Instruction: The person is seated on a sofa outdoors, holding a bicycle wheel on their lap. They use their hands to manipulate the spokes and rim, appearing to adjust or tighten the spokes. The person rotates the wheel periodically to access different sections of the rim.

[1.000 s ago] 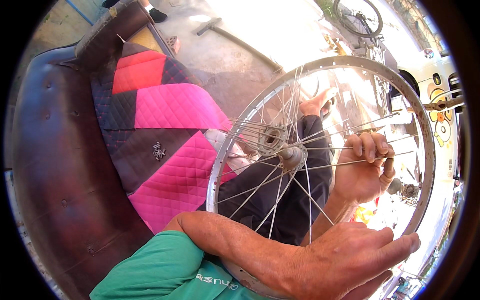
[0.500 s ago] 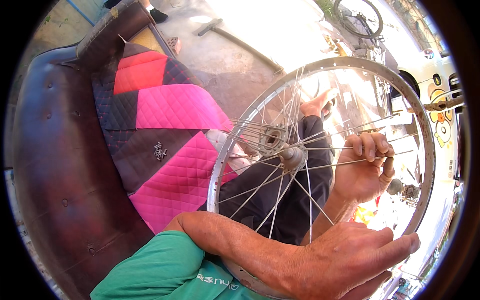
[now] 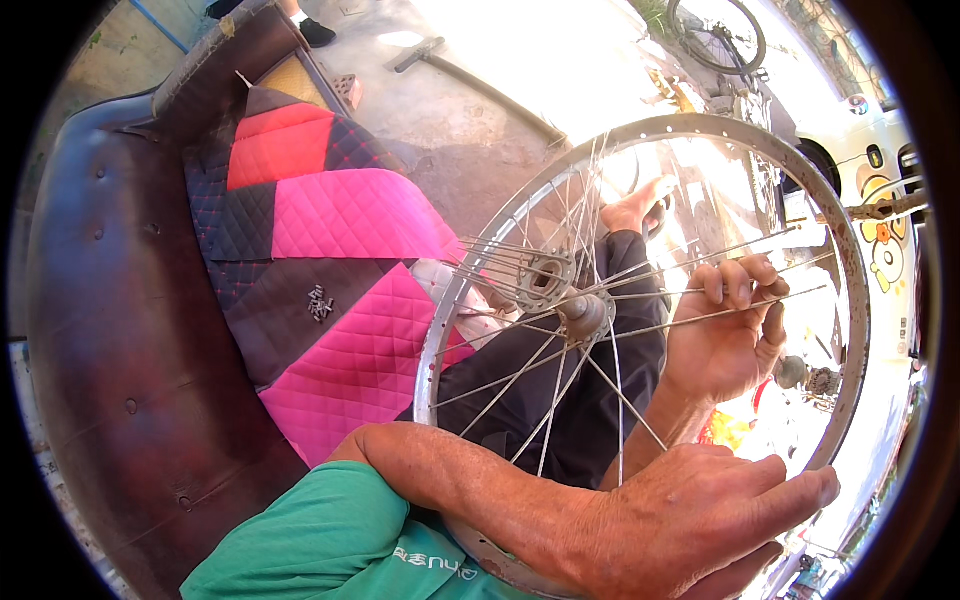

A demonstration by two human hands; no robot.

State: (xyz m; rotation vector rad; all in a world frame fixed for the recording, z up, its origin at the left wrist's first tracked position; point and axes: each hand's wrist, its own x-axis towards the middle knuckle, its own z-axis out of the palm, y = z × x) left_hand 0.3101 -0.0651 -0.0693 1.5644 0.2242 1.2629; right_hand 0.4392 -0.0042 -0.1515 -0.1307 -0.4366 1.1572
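Observation:
A spoked bicycle wheel rim (image 3: 853,300) stands tilted before me. Its metal hub (image 3: 583,316) sits in the middle, with many spokes fanning out. My right hand (image 3: 728,325), palm toward me, has its fingers curled around loose spokes (image 3: 775,302) whose free ends stop short of the rim. My left hand (image 3: 700,525) lies over the near lower rim, back upward, its fingers bent around the edge; the underside of its grip is hidden. The left forearm crosses above the right one.
On the left is a dark brown padded sofa (image 3: 110,330) covered with pink, red and black quilted cloth (image 3: 360,215). A small pile of spoke nipples (image 3: 320,304) lies on it. A long-handled tool (image 3: 480,88) is on the ground. Another bicycle wheel (image 3: 720,35) and a pale vehicle (image 3: 870,190) stand beyond.
My right hand's fingers have shifted slightly, and the free ends of the lower spokes have swung a little upward. My left hand and the rim hold still.

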